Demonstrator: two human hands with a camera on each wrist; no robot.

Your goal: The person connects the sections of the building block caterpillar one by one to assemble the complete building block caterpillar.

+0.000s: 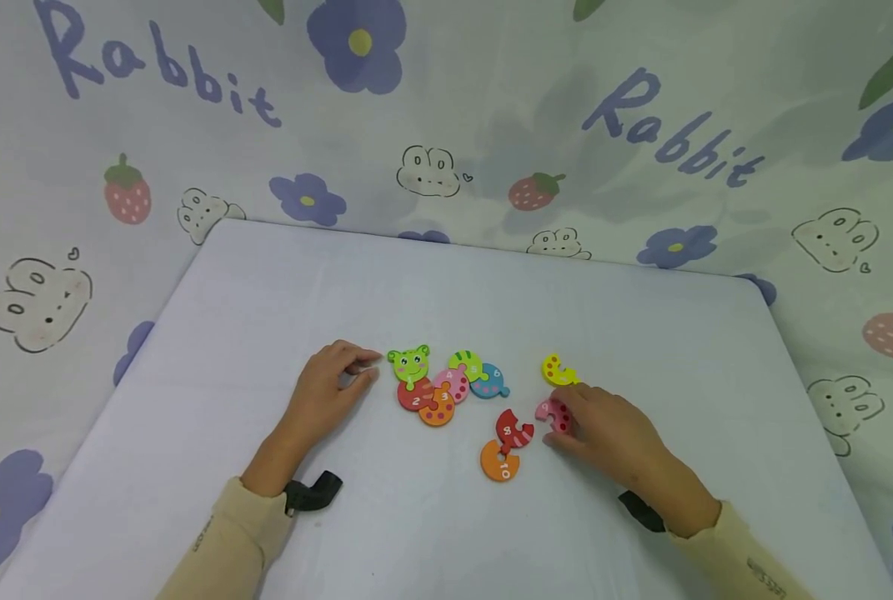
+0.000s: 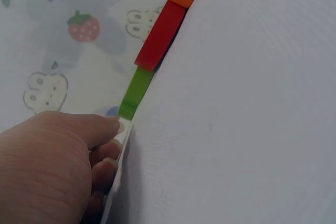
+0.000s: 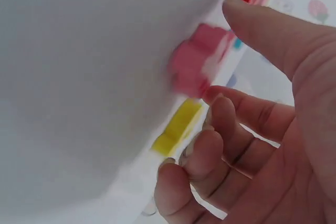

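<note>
My left hand (image 1: 329, 387) rests on the table with loosely bent fingers, just left of the green face piece (image 1: 410, 364). That piece joins a chain: red 2 (image 1: 413, 396), orange 3 (image 1: 437, 408), pink 4 (image 1: 454, 387), green 5 (image 1: 464, 365), blue 6 (image 1: 488, 382). My right hand (image 1: 611, 429) has thumb and fingers spread around the pink 9 piece (image 1: 559, 414); in the right wrist view a fingertip touches the blurred pink piece (image 3: 194, 64), the thumb apart from it. Red 8 (image 1: 514, 429) meets orange 10 (image 1: 500, 462).
A yellow piece (image 1: 558, 370) lies just beyond my right fingers, its number not readable. The white table (image 1: 416, 533) ends at a back edge against a cloth (image 1: 476, 100) printed with rabbits, flowers and strawberries. Black straps show at both wrists.
</note>
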